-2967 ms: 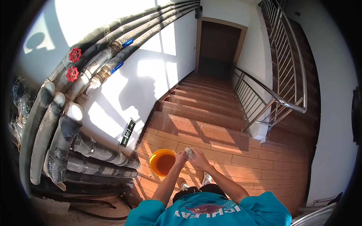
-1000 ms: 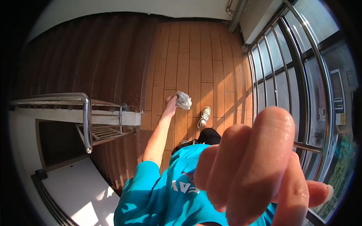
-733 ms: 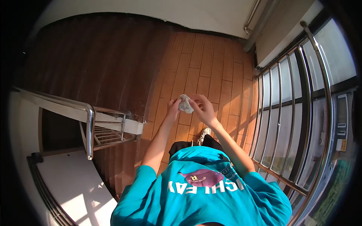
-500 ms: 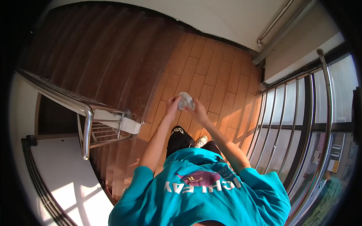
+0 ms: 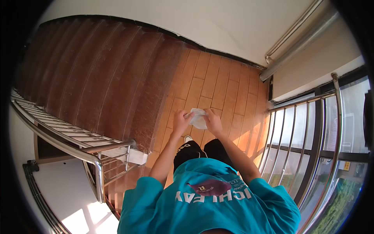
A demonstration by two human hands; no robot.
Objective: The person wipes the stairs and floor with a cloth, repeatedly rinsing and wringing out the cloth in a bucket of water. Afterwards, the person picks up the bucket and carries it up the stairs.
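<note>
Two Hands, One Pale Cloth Above a Stair Landing

Two bare hands meet in front of the person's chest, over the wood-plank landing floor (image 5: pixel 218 89). The left hand (image 5: pixel 180 121) and the right hand (image 5: pixel 214 120) each pinch one side of a pale cloth (image 5: pixel 198 119), which hangs between them, spread somewhat flat rather than balled up. On both hands the fingers are curled closed onto the cloth's upper edge; the thumbs cannot be made out clearly. The cloth sits between the two sets of fingertips and touches both, with its lower part drooping free below them.

Writing shows on the teal T-shirt (image 5: pixel 210 202): white capital letters, seen upside down from this view, of which "ICH" and "EAY" can be read; the letters between them are hidden by a fold. Above these is a dark purple oval patch with a small gold emblem that looks like an "R", and fine small print beside it is too small to read. A white mark on the black trousers (image 5: pixel 187 150) near the left knee cannot be read either.

Left of the hands, dark brown stair steps (image 5: pixel 97 78) run up toward a white wall (image 5: pixel 218 23). A steel handrail (image 5: pixel 58 142) curves at lower left. On the right stands a steel window railing (image 5: pixel 311 132) before glass, and two pipes (image 5: pixel 296 35) run along the wall at upper right.
</note>
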